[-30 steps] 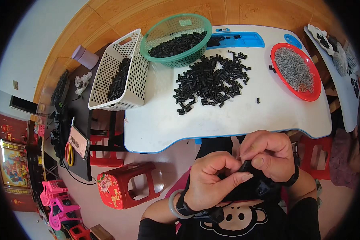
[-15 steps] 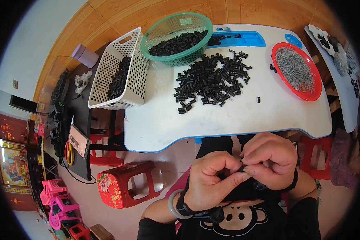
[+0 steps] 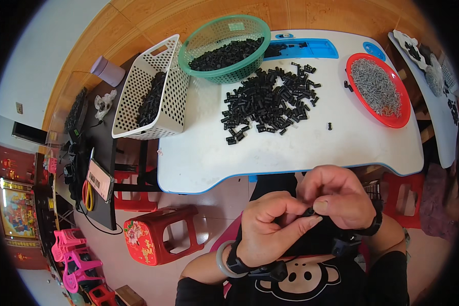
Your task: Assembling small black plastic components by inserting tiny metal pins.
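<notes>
Over my lap, just off the table's front edge, both hands meet at the fingertips. My left hand is closed, pinching a small black plastic part between thumb and forefinger. Curled against that part is my right hand, thumb and forefinger pressed together; whatever they hold is hidden. A loose heap of similar black parts covers the middle of the white table, and a single one lies apart to the right. Many small silvery screw-like pieces fill a red plate at the right.
A green colander and a white perforated basket, both with black parts, stand at the back left. Behind the heap is a blue tray recess. A red stool stands left below; a phone leans on the dark side table.
My right hand has turned and shifted slightly left, its thumb now against the end of the black part. The left hand stays nearly in place.
</notes>
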### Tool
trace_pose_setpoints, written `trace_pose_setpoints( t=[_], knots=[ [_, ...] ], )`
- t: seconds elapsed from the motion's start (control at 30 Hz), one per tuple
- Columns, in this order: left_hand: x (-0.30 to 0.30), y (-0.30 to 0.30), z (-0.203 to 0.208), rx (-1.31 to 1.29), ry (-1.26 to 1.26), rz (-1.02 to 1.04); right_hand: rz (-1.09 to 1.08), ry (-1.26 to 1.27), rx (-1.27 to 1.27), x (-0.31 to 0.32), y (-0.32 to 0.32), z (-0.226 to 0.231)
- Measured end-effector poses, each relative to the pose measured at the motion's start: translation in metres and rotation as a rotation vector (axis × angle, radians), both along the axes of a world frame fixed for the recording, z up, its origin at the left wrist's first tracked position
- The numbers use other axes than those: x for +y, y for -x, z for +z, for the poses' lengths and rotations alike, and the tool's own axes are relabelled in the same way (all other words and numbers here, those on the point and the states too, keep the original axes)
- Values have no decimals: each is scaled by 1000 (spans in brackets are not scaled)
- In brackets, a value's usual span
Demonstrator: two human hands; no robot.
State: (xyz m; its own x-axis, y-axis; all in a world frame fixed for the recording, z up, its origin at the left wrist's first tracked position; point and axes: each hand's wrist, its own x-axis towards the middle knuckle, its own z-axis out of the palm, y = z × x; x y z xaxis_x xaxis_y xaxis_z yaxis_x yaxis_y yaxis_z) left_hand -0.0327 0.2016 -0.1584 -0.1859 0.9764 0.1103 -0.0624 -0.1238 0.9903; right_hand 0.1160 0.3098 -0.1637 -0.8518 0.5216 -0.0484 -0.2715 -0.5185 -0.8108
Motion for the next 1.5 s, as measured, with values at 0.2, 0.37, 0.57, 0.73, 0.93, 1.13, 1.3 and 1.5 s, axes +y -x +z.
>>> trace_pose_setpoints(
  t=[0.2, 0.37, 0.57, 0.73, 0.93, 1.13, 1.3, 1.5],
  knots=[
    [2, 1, 4, 114, -32, 23, 231, 165, -132, 5, -6, -1],
    [2, -2, 1, 141, -88, 15, 225, 195, -162, 0, -4, 0],
    [5, -3, -4, 214, -169, 70, 169, 147, -130, -4, -3, 1],
    [6, -5, -11, 195, -199, 86, 130, 160, -111, -8, -1, -3],
    [4, -11, -11, 50, -88, 107, 113, 157, -111, -9, 0, -12],
    [12, -3, 0, 105, -94, 116, 95, 209, -72, -5, 6, -13],
    [11, 2, -12, 67, -77, 180, 36, 31, -36, -3, 11, -18],
    [30, 23, -16, -229, 41, 385, -391, -460, -332, 42, 14, -57]
  ],
)
